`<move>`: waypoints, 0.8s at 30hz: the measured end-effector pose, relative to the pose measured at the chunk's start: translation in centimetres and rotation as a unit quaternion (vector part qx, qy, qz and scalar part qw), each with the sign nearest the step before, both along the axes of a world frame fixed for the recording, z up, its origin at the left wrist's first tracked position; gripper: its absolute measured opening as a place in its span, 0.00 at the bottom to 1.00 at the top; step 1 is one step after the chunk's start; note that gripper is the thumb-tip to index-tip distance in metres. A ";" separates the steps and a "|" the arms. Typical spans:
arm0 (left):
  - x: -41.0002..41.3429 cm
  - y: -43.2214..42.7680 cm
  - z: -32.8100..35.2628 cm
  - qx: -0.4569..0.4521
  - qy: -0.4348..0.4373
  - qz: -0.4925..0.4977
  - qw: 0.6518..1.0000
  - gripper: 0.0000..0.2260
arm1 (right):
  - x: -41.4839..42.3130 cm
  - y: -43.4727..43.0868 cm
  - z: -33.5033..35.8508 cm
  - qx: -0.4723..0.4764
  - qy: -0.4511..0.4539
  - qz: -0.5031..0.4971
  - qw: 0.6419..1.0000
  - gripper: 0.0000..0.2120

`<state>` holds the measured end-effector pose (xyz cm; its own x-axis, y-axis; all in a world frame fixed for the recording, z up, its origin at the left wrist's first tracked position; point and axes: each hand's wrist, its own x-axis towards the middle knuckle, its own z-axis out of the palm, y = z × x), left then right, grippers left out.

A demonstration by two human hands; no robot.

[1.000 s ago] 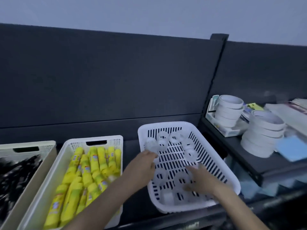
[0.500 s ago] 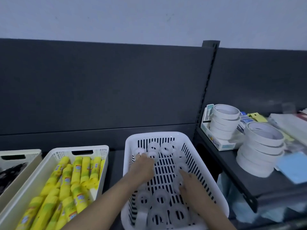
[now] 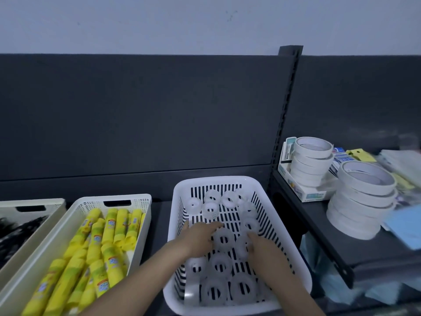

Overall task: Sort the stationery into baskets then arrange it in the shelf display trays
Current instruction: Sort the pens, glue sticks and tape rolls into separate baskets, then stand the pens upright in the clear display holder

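Tape rolls [image 3: 224,239] in white basket [image 3: 227,179], left hand [image 3: 198,239] spread, right hand [image 3: 265,250] unclear, dark shelf [image 3: 160,215], pale wall [image 3: 159,23]

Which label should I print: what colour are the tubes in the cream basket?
The tubes are yellow; best in the head view.

Illumination is dim, cool and even; its source is out of view. Soft shadows collect beneath the dark shelf [image 3: 316,226] at right. Wide-angle distortion tilts the shelf upright [image 3: 287,115]. The blue sheet [image 3: 407,226] at the right edge is motion-blurred; overall detail is soft.
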<state>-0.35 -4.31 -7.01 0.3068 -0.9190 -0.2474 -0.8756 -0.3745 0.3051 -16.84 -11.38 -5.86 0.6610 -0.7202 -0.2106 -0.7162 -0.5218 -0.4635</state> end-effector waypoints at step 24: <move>5.5 16.8 4.1 -0.247 -0.110 0.197 0.943 0.17 | 8.3 8.2 1.5 -0.057 -0.188 0.168 0.966 0.17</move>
